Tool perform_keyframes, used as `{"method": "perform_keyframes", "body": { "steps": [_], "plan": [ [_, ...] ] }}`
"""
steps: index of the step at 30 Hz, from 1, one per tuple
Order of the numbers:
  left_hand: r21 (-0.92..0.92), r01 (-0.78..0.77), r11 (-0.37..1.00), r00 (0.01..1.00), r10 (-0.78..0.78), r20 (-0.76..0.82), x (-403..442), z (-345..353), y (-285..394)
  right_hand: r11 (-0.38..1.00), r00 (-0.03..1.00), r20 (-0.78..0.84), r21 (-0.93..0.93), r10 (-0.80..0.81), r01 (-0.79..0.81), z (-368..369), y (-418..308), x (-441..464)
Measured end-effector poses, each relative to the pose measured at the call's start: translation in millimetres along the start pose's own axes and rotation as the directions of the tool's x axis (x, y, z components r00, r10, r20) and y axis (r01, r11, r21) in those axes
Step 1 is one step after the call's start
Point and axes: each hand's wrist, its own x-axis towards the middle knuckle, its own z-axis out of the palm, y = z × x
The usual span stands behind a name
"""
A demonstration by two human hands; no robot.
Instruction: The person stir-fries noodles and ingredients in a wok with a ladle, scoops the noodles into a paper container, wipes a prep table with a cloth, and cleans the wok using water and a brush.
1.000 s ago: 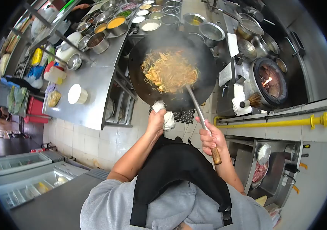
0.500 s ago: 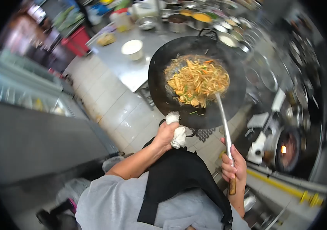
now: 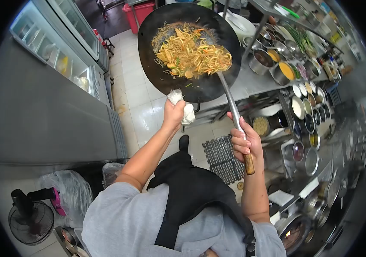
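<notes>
A large black wok [image 3: 148,64] holds noodles [image 3: 187,53] mixed with carrot and green bits. My left hand [image 3: 173,115] is closed around a white cloth [image 3: 188,114] at the wok's near rim; whatever part of the rim the cloth wraps is hidden. In my right hand [image 3: 246,137] is a metal ladle [image 3: 231,97] with a wooden handle end, my fingers wrapped round its lower shaft. The ladle's bowl rests among the noodles at their right side. A looped handle shows on the wok's near edge, just right of the cloth.
Behind and right of the wok stands a steel table [image 3: 251,81] with pots and bowls. A black floor mat [image 3: 223,158] lies ahead. Fridges [image 3: 54,103] line the left, a fan [image 3: 30,218] is lower left, and a stove burner [image 3: 294,233] is lower right.
The view has turned left, away from the stove. The wok, cloth and ladle have moved along with my hands, from near the burner toward the fridge side. Both hands keep their hold.
</notes>
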Motion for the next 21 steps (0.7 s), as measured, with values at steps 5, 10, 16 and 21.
{"method": "perform_keyframes", "body": {
  "steps": [5,10,16,21],
  "plan": [
    [-0.026,-0.022,0.999,0.989,0.018,-0.144,96.0,-16.6,-21.3,0.997,0.999,-0.014,-0.066,0.049,-0.050,0.7,-58.8,71.4],
    [-0.003,-0.075,0.997,0.976,0.072,-0.207,142.5,-29.5,-24.4,0.991,0.993,-0.099,-0.115,0.058,-0.070,-3.8,-84.8,98.0],
    [-0.010,-0.078,0.997,0.949,0.071,-0.308,175.5,-44.3,-46.3,0.961,0.979,-0.201,-0.261,0.038,-0.091,-8.0,-119.3,110.0],
    [0.027,-0.102,0.994,0.905,0.104,-0.411,190.4,-45.1,-59.8,0.868,0.952,-0.304,-0.461,0.042,-0.186,-26.4,-149.3,115.9]
  ]
}}
